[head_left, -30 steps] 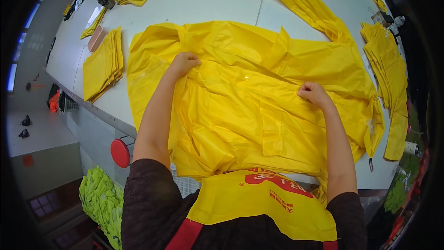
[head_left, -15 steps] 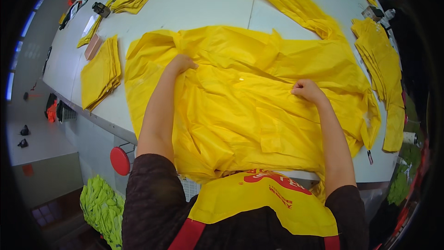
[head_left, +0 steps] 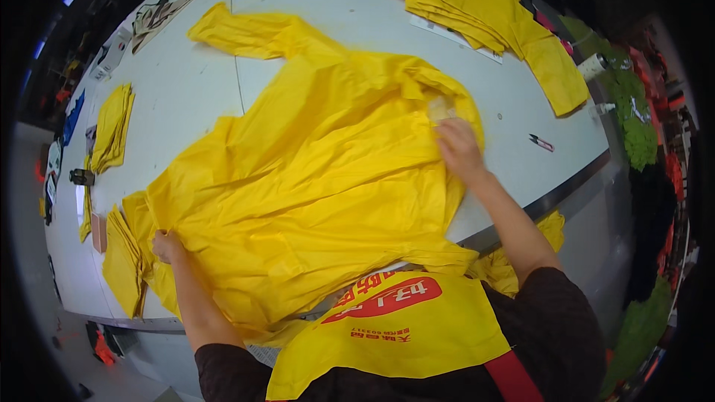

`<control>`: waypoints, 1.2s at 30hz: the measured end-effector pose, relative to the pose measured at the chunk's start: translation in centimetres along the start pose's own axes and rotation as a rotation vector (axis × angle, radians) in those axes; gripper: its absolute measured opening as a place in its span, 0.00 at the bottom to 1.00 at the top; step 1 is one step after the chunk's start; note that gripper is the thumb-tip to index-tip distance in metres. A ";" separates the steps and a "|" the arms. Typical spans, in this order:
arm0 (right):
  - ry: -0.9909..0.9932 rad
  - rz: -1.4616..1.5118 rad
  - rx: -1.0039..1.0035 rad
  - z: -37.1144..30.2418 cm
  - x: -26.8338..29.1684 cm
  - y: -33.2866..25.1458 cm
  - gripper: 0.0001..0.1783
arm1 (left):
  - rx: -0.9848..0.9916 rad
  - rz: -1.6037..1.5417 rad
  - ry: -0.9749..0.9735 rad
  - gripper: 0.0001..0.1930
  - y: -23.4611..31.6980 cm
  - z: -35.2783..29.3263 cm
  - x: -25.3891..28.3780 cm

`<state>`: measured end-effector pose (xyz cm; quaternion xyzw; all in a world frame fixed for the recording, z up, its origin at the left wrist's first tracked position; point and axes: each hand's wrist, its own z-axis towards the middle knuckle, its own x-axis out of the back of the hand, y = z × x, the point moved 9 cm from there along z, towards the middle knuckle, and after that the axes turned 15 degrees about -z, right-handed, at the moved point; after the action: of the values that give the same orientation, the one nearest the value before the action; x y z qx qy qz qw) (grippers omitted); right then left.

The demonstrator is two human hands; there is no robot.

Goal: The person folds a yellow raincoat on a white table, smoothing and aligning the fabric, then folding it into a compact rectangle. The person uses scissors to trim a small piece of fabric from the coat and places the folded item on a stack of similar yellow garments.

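Observation:
A large yellow jacket (head_left: 298, 171) of thin, wrinkled cloth lies spread over the white table, one sleeve (head_left: 246, 36) stretching toward the far left. At its left edge, beside a pile of folded yellow pieces (head_left: 123, 264), my left hand (head_left: 167, 246) pinches the cloth. My right hand (head_left: 459, 147) is at the jacket's right end, its fingers closed on the cloth just below a pale, see-through patch (head_left: 441, 109). Slight blur softens that hand, and its fingertips are partly hidden. The jacket's near side reaches my yellow apron (head_left: 402, 335).
Stacked yellow pieces (head_left: 484, 4) lie at the far right, with a white thread cone (head_left: 593, 66) beyond. A marker pen (head_left: 541, 142) rests near the table's right edge. At the left are a small black device (head_left: 82, 177) and a pinkish block (head_left: 99, 232).
The view has turned to the right. My hands have moved farther apart, the left to the jacket's left edge and the right to its right end. The jacket is spread differently.

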<state>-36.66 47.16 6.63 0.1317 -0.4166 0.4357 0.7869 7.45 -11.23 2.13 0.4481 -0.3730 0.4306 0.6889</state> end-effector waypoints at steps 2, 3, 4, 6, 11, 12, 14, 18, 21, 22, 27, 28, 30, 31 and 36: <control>0.102 -0.071 -0.111 -3.3 3.3 6.3 0.13 | -0.207 -0.043 0.146 0.14 2.7 -0.2 1.9; 0.110 -0.226 -0.109 -4.2 5.2 8.3 0.12 | -0.352 -0.171 0.152 0.12 4.7 -1.3 2.4; 0.018 -0.325 -0.156 -4.6 6.5 10.6 0.13 | -0.497 -0.300 0.153 0.11 7.2 -3.1 3.0; -0.186 -0.643 -0.293 -7.7 6.7 16.8 0.19 | -0.530 -0.650 -0.081 0.10 13.2 -7.3 2.5; -0.555 -0.683 -0.634 -14.5 3.2 33.3 0.24 | -0.554 -0.925 -0.891 0.09 34.0 -30.4 1.3; -0.606 -0.609 -0.690 -14.7 2.1 35.4 0.25 | -0.510 -0.732 -1.061 0.15 36.5 -34.9 0.6; -0.625 -0.647 -0.784 -12.7 1.0 37.4 0.25 | -0.621 -0.644 -1.149 0.28 41.4 -42.0 0.9; -0.436 -0.671 -0.494 -4.8 -2.1 32.7 0.25 | -0.894 -0.299 -0.998 0.30 45.8 -49.4 1.4; -0.380 -0.290 -0.268 0.1 -7.9 26.6 0.27 | -0.837 -0.342 -0.983 0.17 44.1 -49.9 -1.5; -0.394 -0.196 -0.225 1.8 -9.2 23.9 0.28 | -0.814 -0.387 -1.015 0.15 43.1 -49.0 -2.1; -0.482 -0.292 0.161 7.9 -11.8 13.6 0.35 | -0.827 -0.723 -0.834 0.16 37.6 -43.3 7.1; -0.514 -0.307 0.220 8.6 -12.0 11.1 0.37 | -0.857 -0.822 -0.754 0.17 35.9 -42.3 9.9; -0.558 -0.298 0.329 9.1 -12.2 6.1 0.42 | -0.829 -0.955 -0.650 0.18 33.1 -40.1 15.8; -0.569 -0.267 0.390 9.0 -12.3 3.5 0.45 | -0.846 -1.002 -0.558 0.15 31.5 -39.5 18.5; -0.198 0.021 0.440 6.4 -13.8 -6.3 0.39 | -0.710 -1.068 -0.166 0.13 25.5 -36.1 29.8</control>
<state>-38.87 31.84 0.89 0.3375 -0.3882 0.5091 0.6901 -1.15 36.19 24.94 0.3488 -0.2705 -0.1568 0.8835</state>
